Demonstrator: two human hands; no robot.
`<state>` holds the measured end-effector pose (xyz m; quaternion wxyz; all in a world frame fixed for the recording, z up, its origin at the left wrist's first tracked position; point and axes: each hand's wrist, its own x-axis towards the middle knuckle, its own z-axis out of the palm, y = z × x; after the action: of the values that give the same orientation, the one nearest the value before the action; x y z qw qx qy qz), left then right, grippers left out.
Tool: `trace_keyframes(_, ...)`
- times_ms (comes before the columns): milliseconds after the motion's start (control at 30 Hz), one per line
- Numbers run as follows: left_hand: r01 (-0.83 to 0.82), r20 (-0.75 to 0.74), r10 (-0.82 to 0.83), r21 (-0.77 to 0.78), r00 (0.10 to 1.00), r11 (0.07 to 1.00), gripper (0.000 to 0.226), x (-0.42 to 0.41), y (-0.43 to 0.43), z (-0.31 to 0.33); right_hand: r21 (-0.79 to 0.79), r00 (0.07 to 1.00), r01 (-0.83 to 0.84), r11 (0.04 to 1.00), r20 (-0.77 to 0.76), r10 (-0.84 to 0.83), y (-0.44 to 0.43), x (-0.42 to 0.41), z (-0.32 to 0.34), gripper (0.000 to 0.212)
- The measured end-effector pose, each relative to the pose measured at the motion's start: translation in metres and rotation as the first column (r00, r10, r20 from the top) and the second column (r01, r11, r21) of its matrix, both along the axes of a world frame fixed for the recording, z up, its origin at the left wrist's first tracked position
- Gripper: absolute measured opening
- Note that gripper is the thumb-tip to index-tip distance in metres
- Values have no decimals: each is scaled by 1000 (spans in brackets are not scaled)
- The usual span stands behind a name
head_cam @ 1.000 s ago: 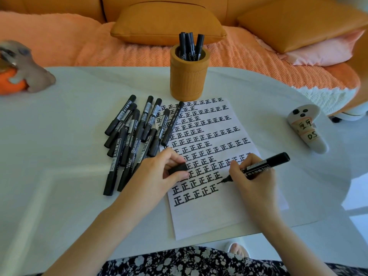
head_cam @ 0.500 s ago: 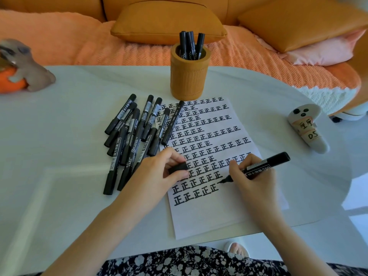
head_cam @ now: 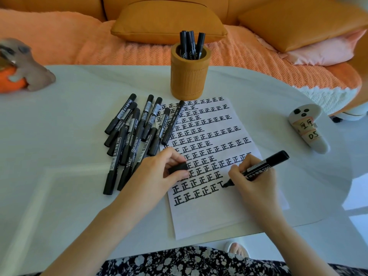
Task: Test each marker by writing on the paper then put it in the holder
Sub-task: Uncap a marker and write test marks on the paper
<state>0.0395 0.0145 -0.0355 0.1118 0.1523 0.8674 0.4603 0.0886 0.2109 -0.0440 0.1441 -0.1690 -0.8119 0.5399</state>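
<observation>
Black marker (head_cam: 274, 159) gripped, right hand (head_cam: 256, 189) curled (left hand (head_cam: 156, 174) pinches cap (head_cam: 178, 167))

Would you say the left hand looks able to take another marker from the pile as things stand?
Probably not yet: the pile lies right beside the left hand, nothing between, but it pinches a cap.

Left grip (head_cam: 157, 172) curled, pinching a cap (head_cam: 178, 168), right grip (head_cam: 254, 182) pinching a marker (head_cam: 274, 159) tip-down, both forearms angled in from below
</observation>
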Motion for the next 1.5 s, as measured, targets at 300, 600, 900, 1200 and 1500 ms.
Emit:
trace_keyframes(300, 2, 8, -2, 9, 1000, 1000, 20, 0, 0, 1, -24, 1000, 29, 999, -11, -29, 1, 0, -2, 33)
trace_keyframes(600, 0, 11, 0, 8, 1000, 1000, 20, 1, 0, 1, 15, 999, 48, 999, -19, -47, 2, -1, -3, 35)
trace_keyframes(900, 2, 10, -2, 4, 1000, 1000, 20, 0, 0, 2, -27, 1000, 10, 1000, -9, -10, -1, 1, 1, 35)
trace_keyframes(1200, 4, 16, -4, -5, 1000, 1000, 20, 0, 0, 1, -21, 1000, 10, 1000, 0, -10, -3, 0, 0, 35)
trace_keyframes(1500, 7, 18, -8, 10, 1000, 1000, 19, 0, 0, 2, 7, 1000, -1, 1000, -3, 1, -2, 0, 1, 37)
